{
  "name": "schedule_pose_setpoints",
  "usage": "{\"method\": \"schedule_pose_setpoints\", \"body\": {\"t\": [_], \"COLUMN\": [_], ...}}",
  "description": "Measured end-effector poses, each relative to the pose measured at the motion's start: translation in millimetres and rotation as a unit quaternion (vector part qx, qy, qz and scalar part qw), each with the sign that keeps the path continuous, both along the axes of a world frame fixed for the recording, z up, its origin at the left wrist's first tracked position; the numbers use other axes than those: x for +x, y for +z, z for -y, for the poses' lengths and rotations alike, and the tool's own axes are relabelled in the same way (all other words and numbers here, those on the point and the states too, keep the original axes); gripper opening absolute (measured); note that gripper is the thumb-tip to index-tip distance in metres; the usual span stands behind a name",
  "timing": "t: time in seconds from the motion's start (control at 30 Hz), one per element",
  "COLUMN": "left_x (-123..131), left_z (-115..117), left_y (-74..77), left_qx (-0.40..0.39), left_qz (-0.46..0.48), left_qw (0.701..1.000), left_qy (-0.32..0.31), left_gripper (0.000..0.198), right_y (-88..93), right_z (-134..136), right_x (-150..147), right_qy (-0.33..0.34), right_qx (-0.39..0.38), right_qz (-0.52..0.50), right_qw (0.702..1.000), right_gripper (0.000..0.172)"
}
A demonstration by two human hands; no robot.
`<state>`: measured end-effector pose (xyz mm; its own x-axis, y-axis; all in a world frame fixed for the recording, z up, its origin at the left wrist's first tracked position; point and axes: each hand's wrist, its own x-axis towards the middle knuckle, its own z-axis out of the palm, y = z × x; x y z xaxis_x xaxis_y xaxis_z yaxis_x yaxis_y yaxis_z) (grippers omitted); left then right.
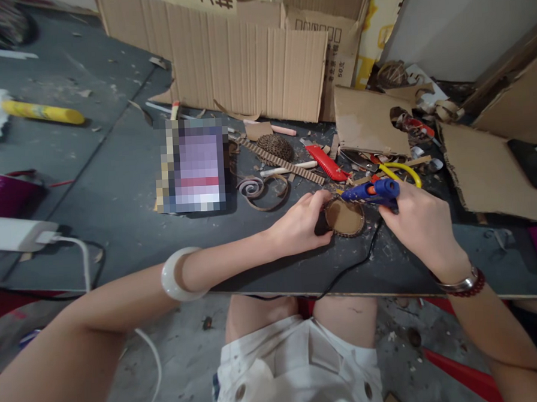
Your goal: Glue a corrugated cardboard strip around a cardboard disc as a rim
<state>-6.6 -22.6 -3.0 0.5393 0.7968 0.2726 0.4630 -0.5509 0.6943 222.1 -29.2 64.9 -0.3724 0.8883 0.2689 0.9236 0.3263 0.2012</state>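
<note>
My left hand (302, 223) grips the left side of a small round cardboard piece (345, 217) with a raised, corrugated rim. In my right hand (420, 226) is a blue hot glue gun (370, 191), its nozzle pointing left at the far edge of the round piece. A black cord runs from below the gun toward the table's front edge. Just beyond lie a red utility knife (324, 161) and yellow-handled scissors (402, 171). A curled cardboard strip (252, 190) sits to the left, near a dark corrugated dome (275, 148).
A blurred-out screen (199, 165) stands left of centre. Upright cardboard (248, 70) lines the back, with a flat sheet (492, 171) at right. A white charger (18, 232) with a cable and a yellow tube (43, 112) lie at left. Scraps litter the table.
</note>
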Motion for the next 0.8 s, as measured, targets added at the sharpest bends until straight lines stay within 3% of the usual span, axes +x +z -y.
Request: {"method": "schedule_pose_setpoints", "body": {"t": [0.3,0.53,0.8], "left_x": [0.0,0.1,0.7], "left_z": [0.3,-0.1,0.7], "left_y": [-0.4,0.5,0.7], "left_qx": [0.005,-0.006,0.006], "left_qz": [0.0,0.003,0.006], "left_qw": [1.0,1.0,1.0], "left_qy": [0.003,0.002,0.006], "left_gripper": [0.059,0.055,0.057], "right_y": [-2.4,-0.4,-2.2], "right_z": [5.3,3.1,6.8], "right_x": [-3.2,-0.6,-5.0], "right_qy": [0.039,-0.016,0.014], "right_qx": [-0.041,-0.012,-0.052], "right_qz": [-0.022,-0.005,-0.029], "right_qw": [0.998,1.0,0.998], "right_gripper": [0.024,0.023,0.023]}}
